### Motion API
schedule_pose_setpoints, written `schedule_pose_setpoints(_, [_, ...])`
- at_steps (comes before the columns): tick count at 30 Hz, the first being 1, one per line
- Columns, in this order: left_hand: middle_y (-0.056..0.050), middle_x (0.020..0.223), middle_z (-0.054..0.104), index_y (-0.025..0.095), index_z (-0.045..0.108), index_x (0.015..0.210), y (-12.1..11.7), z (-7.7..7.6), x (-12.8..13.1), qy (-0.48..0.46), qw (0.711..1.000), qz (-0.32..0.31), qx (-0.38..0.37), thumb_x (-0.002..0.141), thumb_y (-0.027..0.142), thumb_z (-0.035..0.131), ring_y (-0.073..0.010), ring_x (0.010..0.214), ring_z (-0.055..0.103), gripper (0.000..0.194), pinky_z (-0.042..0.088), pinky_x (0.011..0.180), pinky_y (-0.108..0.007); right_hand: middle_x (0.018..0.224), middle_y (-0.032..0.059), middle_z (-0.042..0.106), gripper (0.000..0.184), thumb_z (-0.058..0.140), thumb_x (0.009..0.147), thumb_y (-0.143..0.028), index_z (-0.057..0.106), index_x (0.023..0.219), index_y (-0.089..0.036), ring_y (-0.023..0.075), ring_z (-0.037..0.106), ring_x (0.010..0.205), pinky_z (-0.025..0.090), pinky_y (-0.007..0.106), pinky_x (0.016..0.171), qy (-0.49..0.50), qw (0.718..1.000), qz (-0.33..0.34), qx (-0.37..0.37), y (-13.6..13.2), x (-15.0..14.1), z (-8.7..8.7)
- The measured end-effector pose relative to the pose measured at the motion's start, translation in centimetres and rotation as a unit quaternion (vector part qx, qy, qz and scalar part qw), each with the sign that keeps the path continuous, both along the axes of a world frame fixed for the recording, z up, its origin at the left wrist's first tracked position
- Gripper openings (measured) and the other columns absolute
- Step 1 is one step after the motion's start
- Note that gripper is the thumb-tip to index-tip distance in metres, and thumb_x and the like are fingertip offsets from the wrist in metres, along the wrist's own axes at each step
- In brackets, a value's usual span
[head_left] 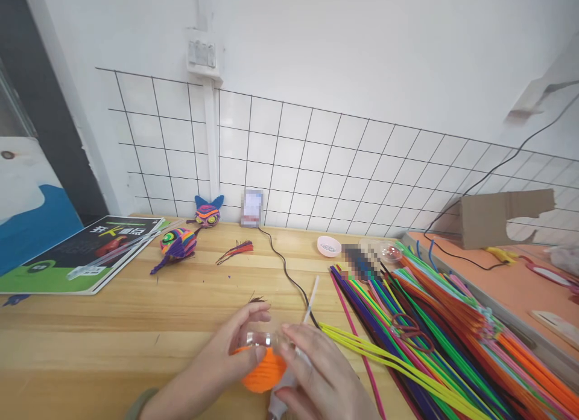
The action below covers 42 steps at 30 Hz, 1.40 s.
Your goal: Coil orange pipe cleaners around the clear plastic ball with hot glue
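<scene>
My left hand (221, 359) curls round a small clear bottle-like piece whose lower part is wrapped in fuzzy orange pipe cleaner (263, 375). My right hand (328, 372) pinches the clear end of the same piece from the right. Under the right fingers is the pale body of what looks like a glue gun (284, 388), with a white glue stick (312, 299) sticking out beyond the hand. Whether the right hand also grips this gun is hidden. Beside the right hand, several yellow pipe cleaners (362, 344) fan out over the table.
Bundles of coloured pipe cleaners (434, 323) fill the right side. A pink bowl (329, 246), two striped fuzzy figures (178, 245) and a red tuft (242, 248) lie farther back. A black cord (284, 266) crosses the wooden table. Books (104, 251) lie left, cardboard (502, 221) right.
</scene>
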State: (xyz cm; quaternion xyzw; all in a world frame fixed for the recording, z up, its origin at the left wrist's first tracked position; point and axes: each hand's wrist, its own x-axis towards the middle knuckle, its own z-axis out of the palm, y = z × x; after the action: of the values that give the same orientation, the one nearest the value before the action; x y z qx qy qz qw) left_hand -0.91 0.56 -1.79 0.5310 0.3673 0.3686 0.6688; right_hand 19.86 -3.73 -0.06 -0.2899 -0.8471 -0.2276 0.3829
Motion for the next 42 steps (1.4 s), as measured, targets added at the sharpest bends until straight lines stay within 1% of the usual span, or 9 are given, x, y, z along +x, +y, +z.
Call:
schedule_pose_setpoints(5, [-0.011,0.118,0.059,0.023,0.058,0.118,1.3,0.1,-0.8,-0.079,0.995,0.059,-0.019,0.066,0.05,0.073,-0.0334,0.11,0.055,0.061,0.041,0.092,-0.043,0.088,0.0097,0.072,0.019,0.046,0.096,-0.023,0.064,0.098,-0.016,0.0202,0.068,0.082,0.055,0.03,0.072,0.137,0.974,-0.065,-0.168,0.4,2.3,-0.1])
schedule_pose_setpoints(9, [-0.01,0.117,0.062,0.023,0.057,0.12,2.0,0.0,-1.2,-0.126,0.989,0.074,-0.029,0.074,0.04,0.068,-0.0296,0.111,0.054,0.05,0.04,0.092,-0.039,0.072,0.0031,0.068,0.027,0.047,0.093,-0.027,0.064,0.073,-0.02,0.0186,0.065,0.068,0.047,0.027,0.06,0.125,0.881,-0.192,-0.415,1.0,3.4,0.3])
schedule_pose_setpoints(14, [-0.008,0.113,0.064,0.023,0.058,0.118,2.0,0.1,-1.2,-0.139,0.987,0.074,-0.028,0.074,0.04,0.069,-0.0277,0.108,0.055,0.049,0.04,0.091,-0.037,0.073,0.0024,0.072,0.022,0.059,0.083,-0.036,0.068,0.071,-0.02,0.0189,0.065,0.069,0.037,0.024,0.057,0.067,0.789,-0.254,-0.556,0.7,2.7,0.6])
schedule_pose_setpoints(17, [-0.01,0.117,0.062,0.023,0.057,0.12,2.0,-0.2,-1.2,-0.113,0.99,0.08,-0.029,0.071,0.044,0.069,-0.0309,0.107,0.056,0.054,0.041,0.087,-0.04,0.069,0.0018,0.071,0.012,0.067,0.075,-0.031,0.069,0.069,-0.021,0.0195,0.065,0.066,0.032,0.023,0.052,0.042,0.779,-0.262,-0.569,0.4,2.0,0.3])
schedule_pose_setpoints(22, [-0.01,0.117,0.06,0.023,0.057,0.119,2.3,-0.9,-1.3,-0.104,0.992,0.076,-0.014,0.07,0.045,0.069,-0.0313,0.107,0.056,0.055,0.041,0.088,-0.041,0.07,0.0012,0.07,0.002,0.07,0.069,-0.023,0.07,0.067,-0.022,0.0202,0.064,0.067,0.032,0.022,0.054,0.041,0.81,-0.228,-0.539,0.3,1.9,-0.8])
schedule_pose_setpoints(29, [-0.011,0.117,0.061,0.022,0.057,0.12,2.4,-0.6,-1.4,-0.114,0.99,0.079,-0.004,0.072,0.043,0.068,-0.0314,0.108,0.055,0.054,0.042,0.09,-0.042,0.07,0.0004,0.067,0.014,0.064,0.077,-0.029,0.067,0.069,-0.019,0.0181,0.06,0.066,0.033,0.022,0.054,0.09,0.78,-0.18,-0.593,0.3,2.3,-1.0])
schedule_pose_setpoints(33, [-0.009,0.113,0.063,0.021,0.059,0.118,2.5,-0.3,-1.6,-0.151,0.985,0.08,-0.019,0.074,0.039,0.067,-0.0287,0.108,0.055,0.047,0.041,0.09,-0.038,0.073,0.0008,0.064,0.02,0.058,0.084,-0.032,0.065,0.073,-0.016,0.0171,0.058,0.069,0.039,0.022,0.058,0.152,0.764,-0.116,-0.616,0.7,2.4,-0.2])
schedule_pose_setpoints(37, [-0.008,0.108,0.064,0.02,0.061,0.114,2.6,-0.1,-1.7,-0.181,0.975,0.114,-0.052,0.076,0.036,0.064,-0.0269,0.106,0.053,0.041,0.043,0.084,-0.035,0.076,0.0014,0.066,0.023,0.065,0.078,-0.036,0.066,0.086,-0.015,0.0176,0.059,0.07,0.045,0.023,0.061,0.252,0.737,-0.06,-0.624,0.9,2.5,0.4])
schedule_pose_setpoints(42, [-0.006,0.102,0.062,0.021,0.064,0.109,2.7,-0.2,-1.7,-0.195,0.973,0.114,-0.05,0.075,0.035,0.065,-0.0268,0.103,0.054,0.036,0.043,0.085,-0.037,0.083,0.0049,0.073,0.042,0.07,0.071,-0.054,0.07,0.092,-0.017,0.0233,0.065,0.078,0.053,0.031,0.072,0.398,0.709,-0.054,-0.579,0.2,1.9,0.4])
